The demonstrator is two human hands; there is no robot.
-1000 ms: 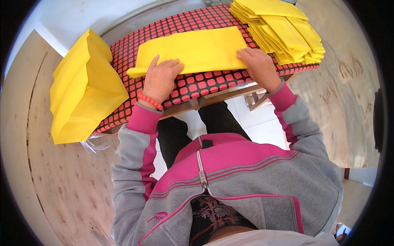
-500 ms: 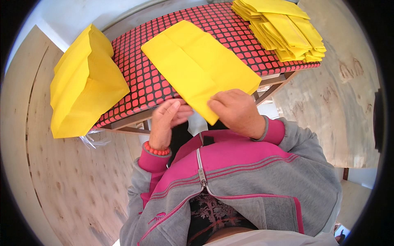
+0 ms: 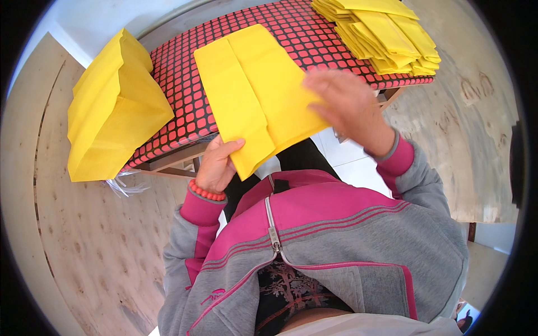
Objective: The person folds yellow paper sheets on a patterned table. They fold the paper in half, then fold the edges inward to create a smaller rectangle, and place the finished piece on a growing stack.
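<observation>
A folded yellow fabric bag [image 3: 252,89] lies partly on the red-and-black patterned bench top [image 3: 182,84], its near end jutting over the front edge toward me. My left hand [image 3: 217,168] pinches the near left corner of this bag, thumb on top and fingers beneath. Above the right side of the same bag is my right hand [image 3: 350,106], smeared by motion; whether it touches the fabric I cannot tell. A crease or flap edge runs along the bag's left part.
An opened-out yellow bag [image 3: 115,115] stands at the bench's left end, with clear plastic strands [image 3: 124,185] below it. Folded yellow bags [image 3: 386,36] are stacked at the far right. Wooden boards [image 3: 101,241] flank the bench, and its wooden frame [image 3: 174,159] shows underneath.
My right hand has let go of the bag's near corner and moved up and right. My left hand has taken hold of the near left corner. The bag has turned slightly.
</observation>
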